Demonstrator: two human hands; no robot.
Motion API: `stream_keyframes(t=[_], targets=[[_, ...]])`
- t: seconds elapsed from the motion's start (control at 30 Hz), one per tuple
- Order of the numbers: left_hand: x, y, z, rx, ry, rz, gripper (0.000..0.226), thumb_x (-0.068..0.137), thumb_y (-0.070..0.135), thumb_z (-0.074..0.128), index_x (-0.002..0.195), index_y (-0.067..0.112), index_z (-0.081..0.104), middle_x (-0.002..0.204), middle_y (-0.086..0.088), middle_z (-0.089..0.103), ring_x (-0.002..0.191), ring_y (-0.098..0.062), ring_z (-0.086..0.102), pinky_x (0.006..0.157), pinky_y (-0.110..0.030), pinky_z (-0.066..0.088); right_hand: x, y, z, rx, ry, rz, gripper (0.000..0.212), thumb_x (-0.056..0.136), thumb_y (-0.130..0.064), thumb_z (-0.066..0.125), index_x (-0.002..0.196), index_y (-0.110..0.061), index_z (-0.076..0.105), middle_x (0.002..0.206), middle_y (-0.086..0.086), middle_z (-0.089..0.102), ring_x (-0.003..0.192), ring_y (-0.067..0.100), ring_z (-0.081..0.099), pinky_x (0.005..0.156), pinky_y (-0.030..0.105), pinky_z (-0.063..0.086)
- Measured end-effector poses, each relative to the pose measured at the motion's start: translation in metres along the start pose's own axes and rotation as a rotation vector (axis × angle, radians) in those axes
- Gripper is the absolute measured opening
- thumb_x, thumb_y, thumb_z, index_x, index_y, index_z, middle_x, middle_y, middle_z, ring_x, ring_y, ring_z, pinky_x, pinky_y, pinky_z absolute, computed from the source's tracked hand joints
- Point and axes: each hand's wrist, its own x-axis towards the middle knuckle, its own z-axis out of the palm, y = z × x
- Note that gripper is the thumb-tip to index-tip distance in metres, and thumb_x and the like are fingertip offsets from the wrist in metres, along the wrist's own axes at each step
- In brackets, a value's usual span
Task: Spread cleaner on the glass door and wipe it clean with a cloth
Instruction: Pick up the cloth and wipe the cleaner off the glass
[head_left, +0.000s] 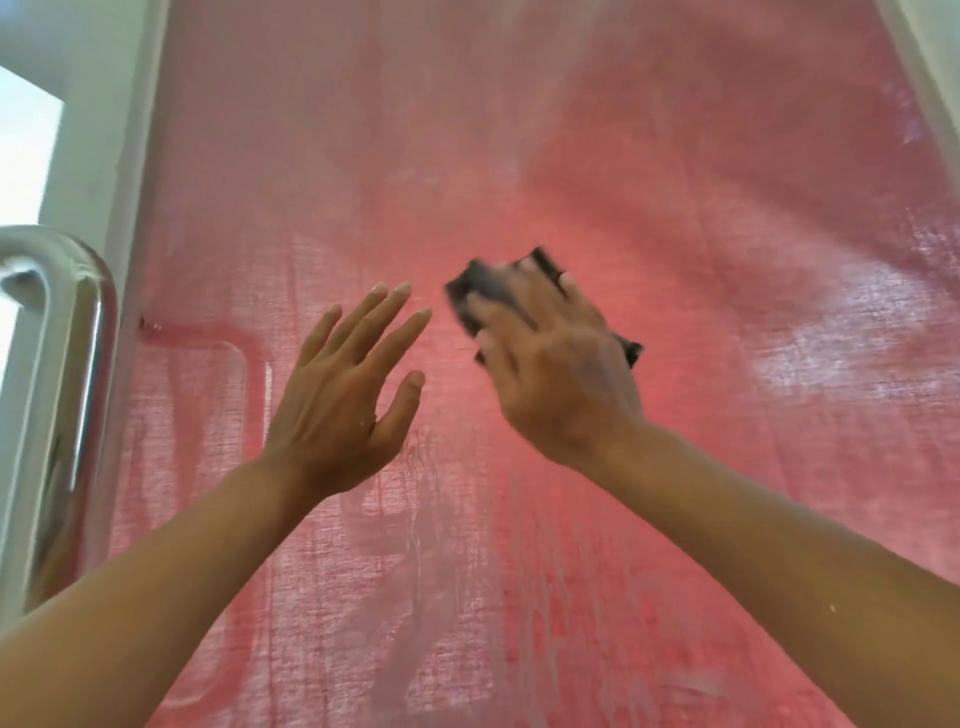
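1. Nearest the camera, two bare forearms rise from the lower corners of the view and reach forward toward a glass door, which fills almost the whole picture.
2. The left hand is released, holding nothing, with fingers straight and slightly spread, palm facing the glass. Whether it touches the pane cannot be told.
3. The right hand lies flat with fingers spread, pressing a dark cloth against the glass near the middle of the door. The cloth shows past the fingertips and beside the wrist. This hand is blurred, which suggests a wiping stroke.
4. The glass itself carries whitish streaks and hazy patches, heaviest toward the right edge and low down, so the step in hand looks like the wiping stage, with cleaner already on the pane.
5. The next move likely calls for firm, overlapping strokes toward the streaked areas on the right and below.
6. At the left edge stands a curved metal door handle.
7. Behind the glass hangs a pinkish-red woven curtain.
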Motion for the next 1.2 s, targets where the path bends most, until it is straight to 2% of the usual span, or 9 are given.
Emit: stream_keyframes(t=[0.1,0.27,0.4,0.47,0.63,0.83,1.0,1.1,1.2], targets=[[0.001,-0.003,0.000,-0.029,0.000,-0.037,0.062,0.106,0.041,0.036,0.161,0.015,0.034,0.171,-0.002,0.023,0.160,-0.018,0.014,0.131,-0.043,0.007,0.006,0.012,0.000,-0.121,-0.069,-0.100,0.048,0.106,-0.039,0.036,0.146,-0.022,0.054,0.161,0.003,0.043,0.152,0.028,0.033,0.124,0.055,0.023],[-0.005,-0.022,-0.008,0.007,-0.006,-0.094,0.065,0.106,0.044,0.033,0.163,0.014,0.030,0.172,-0.002,0.019,0.161,-0.018,0.010,0.130,-0.052,0.007,0.032,0.012,0.002,-0.049,0.074,0.365,0.050,0.104,-0.040,0.041,0.147,-0.017,0.053,0.163,0.010,0.038,0.152,0.031,0.031,0.127,0.047,0.018],[-0.016,-0.031,-0.010,0.007,-0.003,-0.114,0.064,0.105,0.043,0.032,0.162,0.014,0.032,0.172,-0.002,0.020,0.160,-0.018,0.011,0.130,-0.053,0.008,0.009,-0.034,0.014,0.005,-0.109,-0.129,0.043,0.101,-0.036,0.047,0.140,-0.018,0.057,0.155,0.002,0.047,0.143,0.025,0.043,0.122,0.048,0.031],[-0.017,-0.032,-0.010,0.013,0.007,-0.106,0.063,0.105,0.042,0.033,0.162,0.014,0.033,0.171,-0.003,0.022,0.160,-0.019,0.013,0.130,-0.054,0.009,0.014,-0.029,0.015,0.010,-0.116,-0.218,0.040,0.103,-0.035,0.047,0.136,-0.020,0.061,0.153,-0.002,0.051,0.143,0.022,0.045,0.122,0.048,0.030],[-0.017,-0.032,-0.008,0.026,0.027,-0.110,0.063,0.105,0.042,0.033,0.162,0.014,0.033,0.171,-0.002,0.022,0.160,-0.019,0.014,0.130,-0.054,0.010,0.047,-0.028,0.021,0.094,0.142,0.348,0.040,0.101,-0.030,0.045,0.134,-0.017,0.065,0.153,-0.001,0.051,0.142,0.026,0.045,0.121,0.047,0.031],[-0.020,-0.033,-0.009,0.002,0.019,-0.101,0.063,0.105,0.039,0.034,0.162,0.013,0.032,0.171,-0.003,0.023,0.160,-0.019,0.014,0.130,-0.053,0.010,0.026,-0.043,0.026,0.126,-0.058,-0.255,0.030,0.102,-0.028,0.056,0.128,-0.023,0.071,0.147,-0.011,0.059,0.135,0.016,0.053,0.117,0.037,0.036],[-0.022,-0.032,-0.010,-0.005,0.027,-0.113,0.063,0.105,0.039,0.034,0.161,0.011,0.034,0.171,-0.003,0.024,0.160,-0.019,0.015,0.130,-0.053,0.011,0.060,-0.029,0.019,0.119,0.132,0.341,0.030,0.101,-0.024,0.052,0.121,-0.021,0.073,0.146,-0.007,0.058,0.130,0.025,0.052,0.112,0.038,0.040],[-0.023,-0.033,-0.011,-0.016,0.016,-0.110,0.063,0.104,0.037,0.035,0.162,0.011,0.033,0.171,-0.002,0.024,0.160,-0.017,0.014,0.131,-0.050,0.010,0.034,-0.059,0.029,0.162,0.081,0.055,0.022,0.100,-0.018,0.055,0.103,-0.014,0.076,0.132,-0.002,0.067,0.111,0.026,0.060,0.096,0.039,0.049],[-0.024,-0.035,-0.014,-0.028,0.013,-0.106,0.062,0.103,0.035,0.037,0.161,0.011,0.035,0.170,-0.002,0.027,0.160,-0.016,0.016,0.131,-0.045,0.010,0.019,-0.055,0.031,0.174,0.017,-0.252,0.022,0.099,-0.018,0.059,0.107,-0.014,0.078,0.133,-0.004,0.068,0.121,0.020,0.061,0.107,0.038,0.045]])
